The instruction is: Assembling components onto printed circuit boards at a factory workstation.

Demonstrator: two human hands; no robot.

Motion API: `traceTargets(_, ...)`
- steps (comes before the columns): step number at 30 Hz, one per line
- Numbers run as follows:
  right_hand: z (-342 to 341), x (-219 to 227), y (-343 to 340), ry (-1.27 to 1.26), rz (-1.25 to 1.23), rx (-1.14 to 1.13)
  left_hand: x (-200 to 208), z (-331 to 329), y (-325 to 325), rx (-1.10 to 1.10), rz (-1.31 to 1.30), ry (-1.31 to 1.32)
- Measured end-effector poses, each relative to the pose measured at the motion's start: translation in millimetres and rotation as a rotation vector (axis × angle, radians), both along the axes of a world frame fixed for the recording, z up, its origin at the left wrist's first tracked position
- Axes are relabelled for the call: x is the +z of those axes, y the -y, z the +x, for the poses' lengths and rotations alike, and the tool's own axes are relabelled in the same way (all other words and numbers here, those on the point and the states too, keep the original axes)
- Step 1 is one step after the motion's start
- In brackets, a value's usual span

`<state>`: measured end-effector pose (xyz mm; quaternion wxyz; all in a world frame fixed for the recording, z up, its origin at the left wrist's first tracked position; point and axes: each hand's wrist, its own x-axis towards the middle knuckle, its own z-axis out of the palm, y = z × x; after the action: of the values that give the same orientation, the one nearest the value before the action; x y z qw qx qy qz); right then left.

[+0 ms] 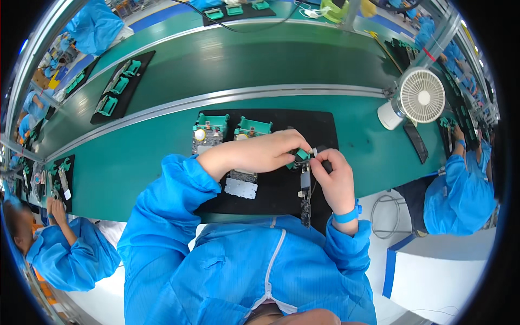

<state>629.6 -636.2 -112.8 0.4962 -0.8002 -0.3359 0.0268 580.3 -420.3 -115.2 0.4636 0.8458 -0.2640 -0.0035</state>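
Over the right part of a black mat [276, 208], a circuit board [306, 203] stands on edge with a green plastic part [301, 155] at its far end. My left hand [271, 150] reaches across from the left, its fingers closed on that green end. My right hand [336, 181], a blue band at its wrist, pinches beside the same end, next to a small white piece [314, 152]; what its fingertips hold is too small to make out. Another board [208, 132] with a green frame lies at the mat's far left. A third board [241, 187] lies partly hidden under my left forearm.
A white fan [420, 97] stands at the right, with a dark phone-like slab [416, 142] beside it. Beyond a metal rail [227, 96], a black tray [123, 86] bears several green-framed parts. People in blue work at the left [73, 254] and right [457, 195].
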Motion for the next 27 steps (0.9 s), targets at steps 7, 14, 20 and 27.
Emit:
traceTargets(7,-1,-2,12,-0.271,0.033,0.054,-1,0,6,-0.018,0.014,0.018)
traceTargets(14,1,-3,13,-0.401,0.064,0.084,3,-2,6,-0.007,0.0,-0.041)
traceTargets(20,9,-16,10,-0.531,0.125,0.142,1,1,-2,-0.028,0.004,-0.034)
traceTargets(27,7,-27,11,-0.635,0.236,0.157,0,0,6,0.056,0.012,-0.081)
